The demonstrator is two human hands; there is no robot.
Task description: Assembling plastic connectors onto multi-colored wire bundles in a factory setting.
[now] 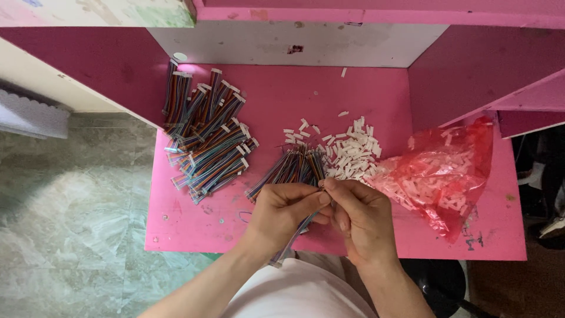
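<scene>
My left hand [286, 207] grips a multicoloured ribbon cable [291, 242] that trails down toward my lap. My right hand [360, 213] meets it, thumb and forefinger pinched on a small white connector at the cable's upper end [323, 184]. Both hands hover over the front of the pink table [194, 224]. Just beyond my fingers lies a small bundle of bare ribbon cables [291, 166]. A loose heap of white plastic connectors [352, 148] is spread to the right of that bundle.
A big pile of ribbon cables with white connectors fitted [207, 138] lies at the left of the table. A red plastic bag of connectors [442, 174] sits at the right. Pink side walls and a white back panel [294, 44] enclose the table. Green stone floor [76, 194] lies to the left.
</scene>
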